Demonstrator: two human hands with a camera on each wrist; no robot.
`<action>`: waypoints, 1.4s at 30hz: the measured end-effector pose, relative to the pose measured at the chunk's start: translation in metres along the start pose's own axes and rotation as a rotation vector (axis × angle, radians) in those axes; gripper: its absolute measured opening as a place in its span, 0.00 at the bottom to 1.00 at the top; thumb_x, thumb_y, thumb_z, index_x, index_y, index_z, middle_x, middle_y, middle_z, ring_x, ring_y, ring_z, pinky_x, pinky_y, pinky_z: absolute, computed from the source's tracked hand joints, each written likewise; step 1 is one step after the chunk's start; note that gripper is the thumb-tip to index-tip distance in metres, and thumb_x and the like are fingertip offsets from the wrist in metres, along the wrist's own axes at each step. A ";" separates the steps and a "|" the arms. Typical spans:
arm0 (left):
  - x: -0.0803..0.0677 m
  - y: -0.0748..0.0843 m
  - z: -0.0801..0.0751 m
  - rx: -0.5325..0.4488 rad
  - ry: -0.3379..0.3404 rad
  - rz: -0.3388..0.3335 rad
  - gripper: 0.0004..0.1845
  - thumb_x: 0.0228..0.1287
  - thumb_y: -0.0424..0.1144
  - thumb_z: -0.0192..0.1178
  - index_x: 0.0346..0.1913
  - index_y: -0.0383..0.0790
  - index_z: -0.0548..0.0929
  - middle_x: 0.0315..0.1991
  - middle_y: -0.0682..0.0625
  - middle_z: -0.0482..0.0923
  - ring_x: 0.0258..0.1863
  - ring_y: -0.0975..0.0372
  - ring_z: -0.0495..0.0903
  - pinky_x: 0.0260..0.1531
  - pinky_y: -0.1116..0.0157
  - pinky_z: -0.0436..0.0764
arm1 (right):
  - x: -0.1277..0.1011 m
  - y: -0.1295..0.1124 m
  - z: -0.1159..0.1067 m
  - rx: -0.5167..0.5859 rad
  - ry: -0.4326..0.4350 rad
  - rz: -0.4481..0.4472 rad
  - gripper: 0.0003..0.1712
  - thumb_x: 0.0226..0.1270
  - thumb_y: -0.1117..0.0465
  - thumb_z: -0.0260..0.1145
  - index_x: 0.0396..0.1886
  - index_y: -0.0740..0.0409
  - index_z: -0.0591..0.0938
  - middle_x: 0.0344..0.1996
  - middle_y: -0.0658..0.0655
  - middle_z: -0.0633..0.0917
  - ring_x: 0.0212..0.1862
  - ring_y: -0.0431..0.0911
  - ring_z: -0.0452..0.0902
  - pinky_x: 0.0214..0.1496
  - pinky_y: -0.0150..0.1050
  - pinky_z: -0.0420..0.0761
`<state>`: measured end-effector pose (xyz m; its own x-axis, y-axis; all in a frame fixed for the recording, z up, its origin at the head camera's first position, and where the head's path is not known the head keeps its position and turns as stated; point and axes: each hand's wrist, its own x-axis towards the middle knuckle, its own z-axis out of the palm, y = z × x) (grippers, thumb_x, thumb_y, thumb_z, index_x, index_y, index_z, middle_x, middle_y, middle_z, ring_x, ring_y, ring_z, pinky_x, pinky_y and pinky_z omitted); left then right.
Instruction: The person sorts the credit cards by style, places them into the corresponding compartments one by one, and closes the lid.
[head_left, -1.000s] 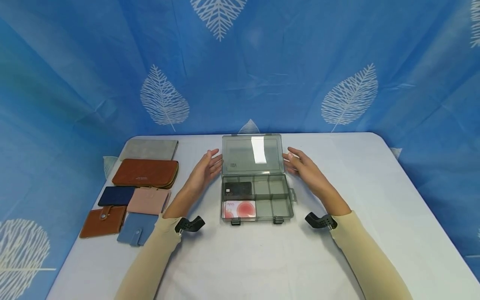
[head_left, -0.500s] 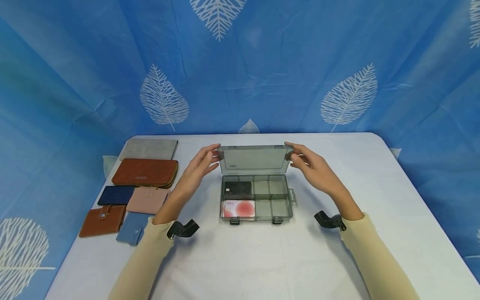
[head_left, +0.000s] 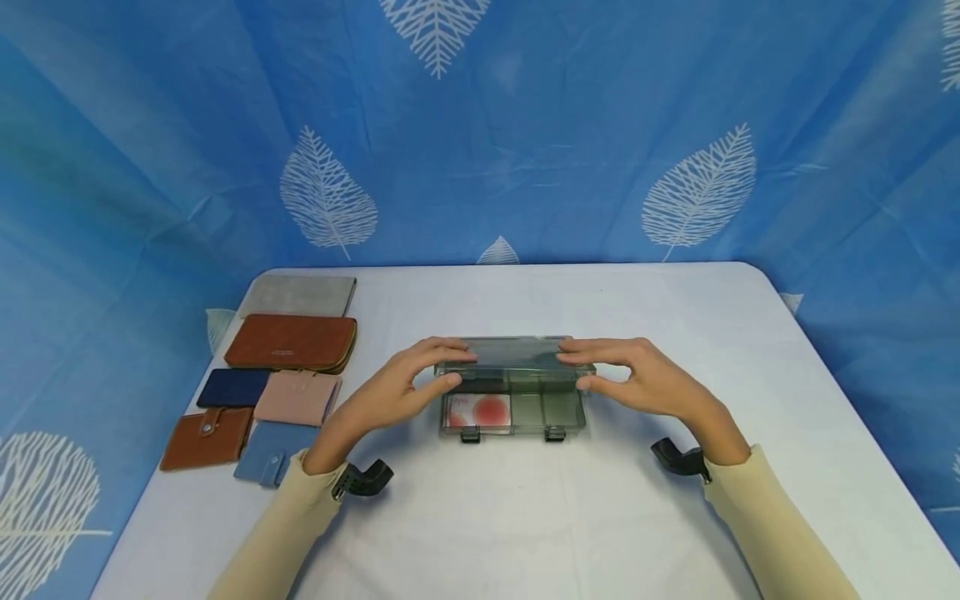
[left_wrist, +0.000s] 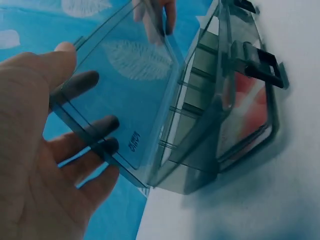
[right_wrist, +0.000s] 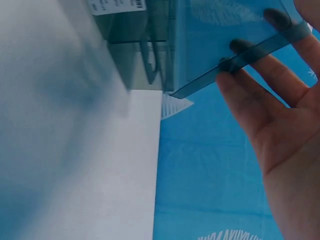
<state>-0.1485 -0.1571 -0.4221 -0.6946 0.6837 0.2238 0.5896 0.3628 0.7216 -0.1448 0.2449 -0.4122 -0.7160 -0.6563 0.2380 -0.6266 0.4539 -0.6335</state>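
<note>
A transparent grey compartment box [head_left: 562, 410] sits on the table with its hinged lid [head_left: 517, 350] half lowered over the rear compartments. My left hand [head_left: 397, 383] holds the lid's left corner, fingers on the outer face and thumb at the front edge. At the opposite corner, my right hand [head_left: 652, 379] holds the lid the same way. The left wrist view shows fingers through the clear lid [left_wrist: 130, 85]. A pink and white card [head_left: 480, 412] lies in the front left compartment. Behind it, a dark card [head_left: 480, 385] is mostly covered by the lid.
Left of the box lie several wallets: a grey one [head_left: 300, 296], a brown zip wallet [head_left: 288, 342], a navy one [head_left: 232, 388], a pink one [head_left: 296, 397], a brown snap wallet [head_left: 206, 439] and a blue one [head_left: 273, 450]. A blue leaf-print cloth [head_left: 510, 167] hangs behind.
The lid has swung up from lying back and come forward and down over the box. Both hands have moved from beside it to holding its corners. The wallets have stayed put.
</note>
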 end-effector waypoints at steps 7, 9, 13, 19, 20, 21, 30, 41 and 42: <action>0.000 -0.016 0.006 0.104 -0.082 0.002 0.24 0.76 0.42 0.69 0.71 0.45 0.84 0.82 0.43 0.66 0.83 0.46 0.59 0.77 0.39 0.65 | 0.001 0.015 0.013 -0.088 -0.052 -0.055 0.31 0.65 0.61 0.82 0.68 0.52 0.87 0.74 0.62 0.78 0.75 0.61 0.73 0.66 0.62 0.81; 0.000 -0.019 0.008 0.141 -0.081 0.007 0.24 0.75 0.44 0.71 0.71 0.46 0.85 0.81 0.44 0.66 0.83 0.46 0.59 0.77 0.39 0.65 | 0.002 0.017 0.017 -0.122 -0.055 -0.062 0.31 0.65 0.60 0.82 0.68 0.52 0.87 0.75 0.62 0.78 0.75 0.61 0.73 0.66 0.62 0.81; 0.000 -0.024 0.012 0.201 -0.071 0.033 0.23 0.72 0.43 0.73 0.68 0.47 0.87 0.80 0.44 0.67 0.82 0.46 0.62 0.75 0.40 0.69 | 0.003 0.020 0.022 -0.197 -0.071 -0.067 0.31 0.67 0.55 0.81 0.70 0.47 0.86 0.75 0.62 0.76 0.75 0.61 0.72 0.66 0.63 0.81; 0.000 -0.027 0.013 0.236 -0.079 0.057 0.23 0.71 0.40 0.75 0.67 0.48 0.88 0.80 0.42 0.68 0.81 0.45 0.63 0.73 0.41 0.71 | 0.004 0.023 0.028 -0.276 -0.081 -0.118 0.29 0.71 0.52 0.78 0.71 0.42 0.85 0.75 0.60 0.76 0.73 0.58 0.73 0.59 0.59 0.84; 0.000 -0.027 0.014 0.239 -0.082 0.057 0.23 0.71 0.40 0.75 0.67 0.49 0.88 0.80 0.42 0.68 0.81 0.45 0.63 0.73 0.41 0.71 | 0.004 0.023 0.029 -0.284 -0.082 -0.126 0.29 0.72 0.52 0.78 0.71 0.42 0.85 0.75 0.60 0.76 0.72 0.57 0.73 0.57 0.59 0.84; 0.000 -0.028 0.014 0.239 -0.085 0.057 0.23 0.71 0.40 0.75 0.66 0.49 0.88 0.80 0.42 0.68 0.81 0.45 0.63 0.73 0.41 0.71 | 0.004 0.023 0.030 -0.290 -0.083 -0.134 0.29 0.72 0.52 0.77 0.71 0.42 0.85 0.74 0.60 0.76 0.71 0.57 0.74 0.56 0.58 0.84; 0.000 -0.026 0.016 0.281 -0.099 0.054 0.25 0.67 0.39 0.78 0.66 0.50 0.88 0.80 0.42 0.67 0.80 0.44 0.64 0.71 0.41 0.75 | 0.004 0.022 0.031 -0.308 -0.106 -0.128 0.30 0.71 0.51 0.78 0.71 0.42 0.85 0.74 0.61 0.76 0.71 0.58 0.73 0.63 0.62 0.80; 0.005 -0.021 0.034 0.548 -0.037 0.112 0.32 0.58 0.36 0.82 0.65 0.46 0.83 0.74 0.38 0.70 0.74 0.41 0.71 0.73 0.42 0.73 | 0.009 0.008 0.053 -0.555 -0.073 -0.070 0.50 0.60 0.59 0.85 0.81 0.45 0.73 0.69 0.64 0.74 0.70 0.63 0.71 0.71 0.66 0.71; 0.005 -0.021 0.035 0.560 -0.028 0.119 0.32 0.57 0.36 0.83 0.65 0.47 0.82 0.73 0.38 0.70 0.73 0.42 0.71 0.72 0.43 0.74 | 0.009 0.007 0.055 -0.573 -0.070 -0.070 0.51 0.60 0.60 0.84 0.82 0.45 0.72 0.69 0.64 0.74 0.69 0.64 0.71 0.72 0.66 0.70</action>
<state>-0.1503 -0.1390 -0.4590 -0.6036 0.7541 0.2591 0.7967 0.5575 0.2335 -0.1391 0.2093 -0.4547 -0.6569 -0.7260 0.2035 -0.7523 0.6490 -0.1134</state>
